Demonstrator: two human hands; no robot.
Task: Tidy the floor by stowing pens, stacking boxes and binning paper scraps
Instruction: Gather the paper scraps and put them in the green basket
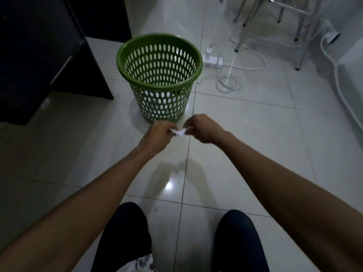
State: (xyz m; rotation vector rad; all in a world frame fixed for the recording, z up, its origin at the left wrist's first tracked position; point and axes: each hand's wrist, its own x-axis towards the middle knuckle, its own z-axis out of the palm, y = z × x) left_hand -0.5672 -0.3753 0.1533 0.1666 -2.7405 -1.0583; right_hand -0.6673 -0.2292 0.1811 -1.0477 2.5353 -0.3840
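1. Left hand and right hand both extended forward, low over the floor; each pinched closed on one end of a white paper scrap that spans the gap between them; scrap sags to a point in the middle.
2. Tiled floor pale grey, glossy; reflects the hands.
3. Dark cabinet at left, standing on the floor.
4. Green perforated wastebasket upright just beyond the hands; white material visible through holes near its base; scrap is outside it, in front of its foot.
5. Metal chair legs upper right.
6. White power strip right of basket; loose white cables coiled beside it.
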